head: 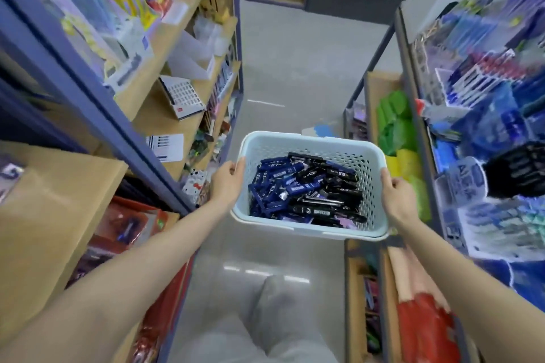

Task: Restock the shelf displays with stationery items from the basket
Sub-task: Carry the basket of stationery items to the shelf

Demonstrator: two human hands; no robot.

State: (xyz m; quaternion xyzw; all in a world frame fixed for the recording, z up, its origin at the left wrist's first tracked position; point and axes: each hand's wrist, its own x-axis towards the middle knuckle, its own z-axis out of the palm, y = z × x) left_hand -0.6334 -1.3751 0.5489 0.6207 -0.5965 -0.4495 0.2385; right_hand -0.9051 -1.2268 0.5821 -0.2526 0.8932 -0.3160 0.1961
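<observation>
A pale blue perforated basket point(312, 143) hangs in the aisle in front of me, carried at waist height. Inside lie several packs of pens point(303, 188), dark blue ones on the left and black ones on the right. My left hand point(227, 183) grips the basket's left rim, thumb over the edge. My right hand point(396, 196) grips the right rim the same way. The shelf display point(483, 115) on my right holds blurred blue pen packs.
Wooden shelves with purple frames point(165, 74) line the left side, holding boxes, a calendar and small goods. Green and yellow packets point(395, 124) fill a lower right shelf. The grey floor point(295, 68) runs ahead to a dark unit at the aisle's end.
</observation>
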